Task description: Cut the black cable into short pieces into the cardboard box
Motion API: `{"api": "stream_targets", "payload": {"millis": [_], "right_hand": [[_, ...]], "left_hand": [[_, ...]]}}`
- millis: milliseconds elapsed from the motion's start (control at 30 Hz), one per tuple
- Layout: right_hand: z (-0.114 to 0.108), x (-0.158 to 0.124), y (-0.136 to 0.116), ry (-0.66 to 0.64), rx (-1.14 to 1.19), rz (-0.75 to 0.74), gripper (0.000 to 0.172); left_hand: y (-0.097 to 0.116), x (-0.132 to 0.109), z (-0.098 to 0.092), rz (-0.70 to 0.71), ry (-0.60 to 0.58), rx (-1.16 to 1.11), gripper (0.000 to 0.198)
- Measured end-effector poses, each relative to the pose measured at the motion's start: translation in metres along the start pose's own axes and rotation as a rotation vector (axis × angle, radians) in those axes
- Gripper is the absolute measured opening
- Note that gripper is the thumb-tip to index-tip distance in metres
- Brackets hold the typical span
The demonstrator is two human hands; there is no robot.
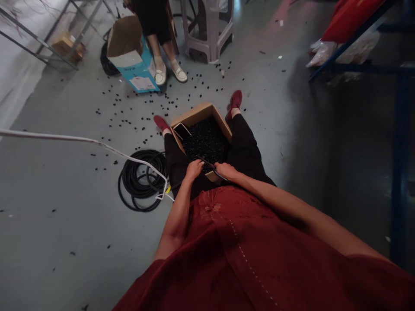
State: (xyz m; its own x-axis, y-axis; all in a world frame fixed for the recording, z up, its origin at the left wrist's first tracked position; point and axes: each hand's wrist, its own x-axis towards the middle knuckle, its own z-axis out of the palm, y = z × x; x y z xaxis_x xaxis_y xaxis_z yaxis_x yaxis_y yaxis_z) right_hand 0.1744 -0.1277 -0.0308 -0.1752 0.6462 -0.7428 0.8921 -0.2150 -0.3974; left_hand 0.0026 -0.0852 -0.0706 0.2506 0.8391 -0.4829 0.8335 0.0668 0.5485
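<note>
A thin, dark, tube-like length [209, 163] spans the gap between my hands, low over the near edge of an open cardboard box [193, 113]. My left hand [194, 169] is closed, its fingertips pinching near the far end. My right hand [226, 171] wraps round the same length, which comes out beneath it towards my lap. Whether a small tool is also in the right hand is too small to tell. Small black pieces [207, 136] fill much of the box, and a phone-like flat object [182, 131] leans in its left corner.
Left of my legs lies a coil of black tubing [142, 170], with a white cable [81, 139] hanging across it. Small black bits are scattered over the floor. Ahead are a blue carton [138, 71], another person's white shoes [160, 75] and a plastic stool [212, 39]. A blue frame [353, 68] stands right.
</note>
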Motion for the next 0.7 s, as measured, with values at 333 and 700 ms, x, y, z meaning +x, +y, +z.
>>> {"api": "stream_targets", "payload": {"millis": [333, 700], "right_hand": [[0.003, 0.013, 0.006, 0.09, 0.18, 0.001, 0.026], [-0.01, -0.015, 0.025, 0.21, 0.771, -0.175, 0.043]], "left_hand": [[-0.013, 0.001, 0.007, -0.034, 0.087, -0.161, 0.029], [0.005, -0.033, -0.049, 0.012, 0.097, -0.424, 0.048]]}}
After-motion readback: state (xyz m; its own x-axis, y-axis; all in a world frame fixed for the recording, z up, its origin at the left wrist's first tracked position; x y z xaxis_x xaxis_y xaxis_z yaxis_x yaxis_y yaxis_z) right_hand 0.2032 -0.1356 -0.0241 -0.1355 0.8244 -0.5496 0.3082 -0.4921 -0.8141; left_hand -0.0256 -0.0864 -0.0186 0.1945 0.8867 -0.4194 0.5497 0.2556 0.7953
